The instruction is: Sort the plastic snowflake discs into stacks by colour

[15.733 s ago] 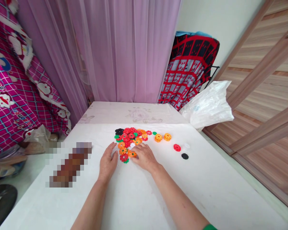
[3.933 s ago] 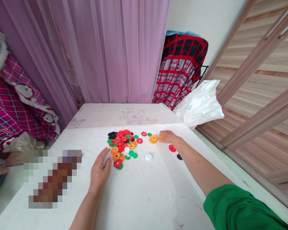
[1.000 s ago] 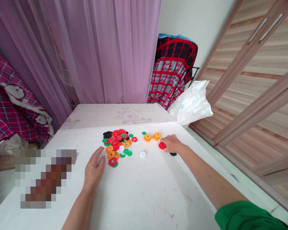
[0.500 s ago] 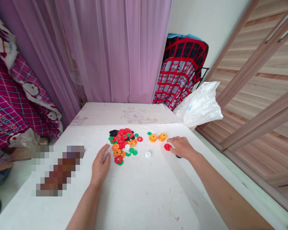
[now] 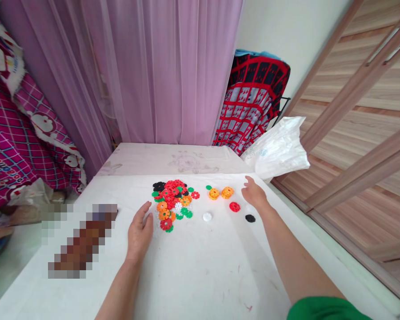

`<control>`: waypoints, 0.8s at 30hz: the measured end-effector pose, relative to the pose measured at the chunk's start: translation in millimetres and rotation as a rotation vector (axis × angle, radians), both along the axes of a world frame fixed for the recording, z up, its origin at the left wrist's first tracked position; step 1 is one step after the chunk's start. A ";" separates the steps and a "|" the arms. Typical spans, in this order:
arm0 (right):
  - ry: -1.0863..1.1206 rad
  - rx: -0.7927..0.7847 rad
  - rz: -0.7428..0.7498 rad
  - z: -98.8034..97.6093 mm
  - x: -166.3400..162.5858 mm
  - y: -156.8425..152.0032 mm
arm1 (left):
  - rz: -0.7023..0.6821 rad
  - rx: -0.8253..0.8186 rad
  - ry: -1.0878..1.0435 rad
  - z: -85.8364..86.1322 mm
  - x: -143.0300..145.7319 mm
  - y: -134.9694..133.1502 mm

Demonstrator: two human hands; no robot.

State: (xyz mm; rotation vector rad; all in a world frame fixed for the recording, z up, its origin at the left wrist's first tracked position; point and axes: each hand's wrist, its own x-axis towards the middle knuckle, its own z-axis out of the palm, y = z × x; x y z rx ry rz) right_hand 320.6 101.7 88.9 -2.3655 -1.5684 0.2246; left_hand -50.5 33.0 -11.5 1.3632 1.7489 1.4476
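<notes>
My left hand (image 5: 140, 231) rests on the white cloth just left of a mixed pile of flower-shaped plastic discs (image 5: 171, 195), fingers extended and thumb apart, holding nothing. The pile has red, black, orange, green and white pieces. My right hand (image 5: 254, 194) is beyond the separated discs on the right, its index finger stretched out and nothing visible in it. Close to it are two orange disc stacks (image 5: 227, 192), a red disc stack (image 5: 234, 207) and a black disc stack (image 5: 250, 218). A white disc stack (image 5: 207, 217) and a green disc (image 5: 208, 187) lie nearer the middle.
The discs lie on a table with a white cloth (image 5: 186, 275). A white plastic bag (image 5: 276, 149) stands at its far right corner. Behind are a purple curtain (image 5: 173, 71) and a red patterned cloth (image 5: 253, 98). A wooden wardrobe (image 5: 353, 146) lines the right; a blurred-out object lies left.
My right hand has left the red disc stack and moved away to the right and back, uncovering the red and black stacks. The left hand stays in place.
</notes>
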 end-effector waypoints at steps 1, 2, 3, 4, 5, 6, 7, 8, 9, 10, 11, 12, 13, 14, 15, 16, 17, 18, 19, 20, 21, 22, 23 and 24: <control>0.000 -0.070 -0.005 -2.9 5.5 2.2 | 0.000 -0.003 0.007 0.7 0.6 -0.1; -0.008 -0.131 0.012 -6.0 8.1 3.5 | 0.000 -0.003 0.011 1.4 1.2 -0.3; -0.022 -0.181 0.037 -9.1 8.1 4.1 | -0.001 -0.001 0.015 1.9 1.6 -0.6; -0.043 -0.222 0.063 -11.9 6.0 4.3 | -0.001 -0.001 0.018 2.4 2.0 -0.9; -0.070 -0.254 0.087 -14.4 2.8 4.4 | 0.000 0.000 0.019 2.7 2.2 -1.2; -0.102 -0.278 0.107 -16.4 -1.1 4.7 | 0.001 0.000 0.021 3.0 2.2 -1.5; -0.137 -0.296 0.127 -17.9 -4.8 5.2 | 0.000 0.001 0.023 3.1 2.1 -1.7; -0.173 -0.312 0.144 -19.0 -8.2 6.0 | -0.001 0.001 0.026 3.3 1.8 -1.9; -0.209 -0.326 0.156 -19.9 -10.8 7.1 | -0.004 0.000 0.029 3.4 1.5 -2.0; -0.241 -0.337 0.167 -20.7 -12.7 8.2 | -0.004 -0.001 0.032 3.4 1.2 -2.1; -0.273 -0.343 0.177 -21.4 -14.0 9.5 | -0.005 -0.006 0.036 3.4 0.9 -2.1; -0.305 -0.345 0.191 -22.1 -14.8 10.7 | -0.005 -0.012 0.038 3.4 0.7 -2.0; -0.335 -0.343 0.205 -22.7 -15.3 11.9 | -0.005 -0.019 0.040 3.4 0.6 -1.9; -0.359 -0.340 0.220 -23.2 -15.6 12.9 | -0.005 -0.022 0.042 3.4 0.6 -1.7; -0.374 -0.338 0.234 -23.3 -15.8 13.7 | -0.007 -0.023 0.045 3.3 0.7 -1.5; -0.377 -0.340 0.244 -23.2 -16.2 14.4 | -0.009 -0.020 0.048 3.3 0.8 -1.4; -0.369 -0.346 0.243 -22.7 -16.6 14.8 | -0.010 -0.015 0.050 3.3 1.0 -1.2; -0.349 -0.354 0.234 -21.9 -17.0 15.0 | -0.010 -0.009 0.051 3.3 1.2 -1.2; -0.323 -0.361 0.217 -20.8 -17.6 15.0 | -0.008 -0.006 0.051 3.3 1.2 -1.1; -0.294 -0.363 0.196 -19.7 -18.2 14.6 | -0.006 -0.005 0.050 3.3 1.2 -1.2; -0.265 -0.359 0.177 -18.6 -18.6 13.9 | -0.005 -0.008 0.049 3.2 1.1 -1.3; -0.243 -0.353 0.166 -17.8 -19.0 13.0 | -0.005 -0.012 0.051 3.2 1.0 -1.5; -0.229 -0.345 0.167 -17.1 -19.1 12.0 | -0.006 -0.019 0.053 3.2 0.9 -1.6; -0.225 -0.337 0.180 -16.8 -19.1 10.9 | -0.007 -0.024 0.056 3.2 0.8 -1.7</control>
